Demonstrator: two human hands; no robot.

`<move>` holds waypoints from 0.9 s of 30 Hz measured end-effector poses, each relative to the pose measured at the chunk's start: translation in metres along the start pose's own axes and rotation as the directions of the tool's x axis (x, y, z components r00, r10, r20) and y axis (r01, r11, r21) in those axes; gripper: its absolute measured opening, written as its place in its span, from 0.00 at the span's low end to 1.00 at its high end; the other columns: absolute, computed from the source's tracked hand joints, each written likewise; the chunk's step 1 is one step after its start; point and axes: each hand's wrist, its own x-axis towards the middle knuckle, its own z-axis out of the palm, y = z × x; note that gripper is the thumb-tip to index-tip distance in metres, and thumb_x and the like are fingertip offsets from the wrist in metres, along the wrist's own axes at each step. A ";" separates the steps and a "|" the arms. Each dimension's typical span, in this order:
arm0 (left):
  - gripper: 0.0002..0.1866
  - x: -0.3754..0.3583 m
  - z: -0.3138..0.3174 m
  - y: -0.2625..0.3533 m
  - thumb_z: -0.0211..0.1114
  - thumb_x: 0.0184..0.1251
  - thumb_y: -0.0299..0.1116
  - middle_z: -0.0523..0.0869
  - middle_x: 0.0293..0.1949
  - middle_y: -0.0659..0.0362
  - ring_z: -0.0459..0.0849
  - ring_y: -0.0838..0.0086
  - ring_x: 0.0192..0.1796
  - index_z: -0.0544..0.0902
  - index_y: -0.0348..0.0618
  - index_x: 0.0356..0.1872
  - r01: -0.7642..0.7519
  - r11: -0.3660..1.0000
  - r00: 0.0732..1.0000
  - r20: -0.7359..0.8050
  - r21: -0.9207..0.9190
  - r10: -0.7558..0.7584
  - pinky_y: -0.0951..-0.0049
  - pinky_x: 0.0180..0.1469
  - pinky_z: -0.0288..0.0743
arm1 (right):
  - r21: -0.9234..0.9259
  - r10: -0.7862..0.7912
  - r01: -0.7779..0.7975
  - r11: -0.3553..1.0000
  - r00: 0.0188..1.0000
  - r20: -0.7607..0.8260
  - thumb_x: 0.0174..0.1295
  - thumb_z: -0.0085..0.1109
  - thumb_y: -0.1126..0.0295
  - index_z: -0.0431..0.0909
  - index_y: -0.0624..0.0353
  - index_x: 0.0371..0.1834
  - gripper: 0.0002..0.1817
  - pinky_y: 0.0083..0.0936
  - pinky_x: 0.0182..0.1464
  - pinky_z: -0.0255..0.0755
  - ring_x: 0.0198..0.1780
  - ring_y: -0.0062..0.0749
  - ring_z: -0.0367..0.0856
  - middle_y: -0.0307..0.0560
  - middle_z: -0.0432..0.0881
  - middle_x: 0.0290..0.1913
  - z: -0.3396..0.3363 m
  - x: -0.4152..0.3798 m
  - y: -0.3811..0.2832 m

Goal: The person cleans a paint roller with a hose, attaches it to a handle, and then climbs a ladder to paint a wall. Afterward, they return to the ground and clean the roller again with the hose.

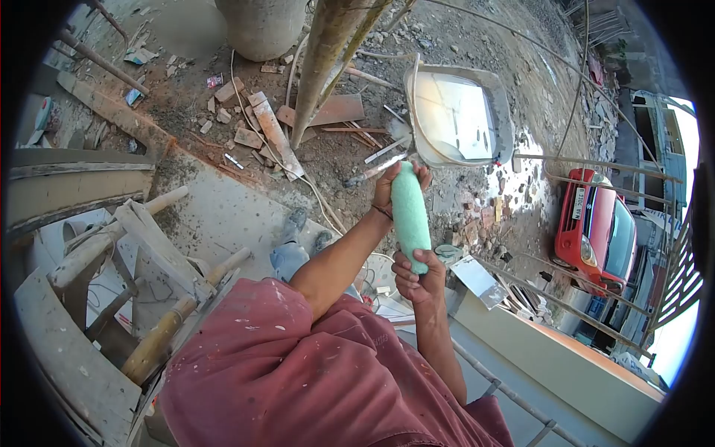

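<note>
A long mint-green cylinder (pixel 412 212) with a soft, mottled surface, much like a paint roller cover, is held in front of my chest. My left hand (pixel 392 188) is closed round its far end. At the near end, my right hand (pixel 419 279) grips it with the fingers curled over the side. Whether a handle or core sits inside is hidden. Beyond my hands stands a large tub (pixel 454 112) with pale, reflecting liquid.
Wooden poles and planks (pixel 165 335) form a scaffold at left. An upright pole (pixel 324 67) rises ahead. Boards and bricks (pixel 272 134) litter the ground. A metal railing (pixel 514 406) and a ledge (pixel 551 365) lie at right, with a red car (pixel 596 231) beyond.
</note>
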 end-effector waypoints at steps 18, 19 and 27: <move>0.65 -0.072 0.081 0.031 0.83 0.47 0.46 0.70 0.64 0.29 0.63 0.44 0.73 0.44 0.36 0.77 0.099 -0.930 0.868 0.426 0.353 0.255 0.47 0.73 0.60 | -0.995 -0.327 -0.047 -0.085 0.945 -0.017 0.48 0.75 0.59 0.78 0.69 0.48 0.30 0.25 0.22 0.69 0.24 0.26 0.78 0.48 0.82 0.30 0.009 -0.032 -0.101; 0.62 -0.073 0.089 0.049 0.83 0.46 0.47 0.71 0.65 0.33 0.64 0.48 0.73 0.50 0.38 0.77 -0.124 -0.892 0.981 0.190 0.435 -0.044 0.48 0.72 0.61 | -0.984 -0.208 0.020 -0.174 0.976 0.057 0.47 0.75 0.56 0.81 0.68 0.49 0.31 0.25 0.23 0.70 0.24 0.25 0.78 0.48 0.83 0.31 0.010 -0.042 -0.107; 0.55 -0.106 0.100 -0.039 0.82 0.49 0.48 0.69 0.69 0.52 0.70 0.65 0.71 0.59 0.35 0.74 0.515 -0.106 0.582 -0.438 0.850 -0.685 0.59 0.70 0.67 | -0.577 -0.528 0.676 0.459 0.730 0.434 0.52 0.74 0.60 0.82 0.66 0.49 0.25 0.26 0.40 0.81 0.37 0.29 0.85 0.49 0.86 0.38 0.017 -0.033 -0.139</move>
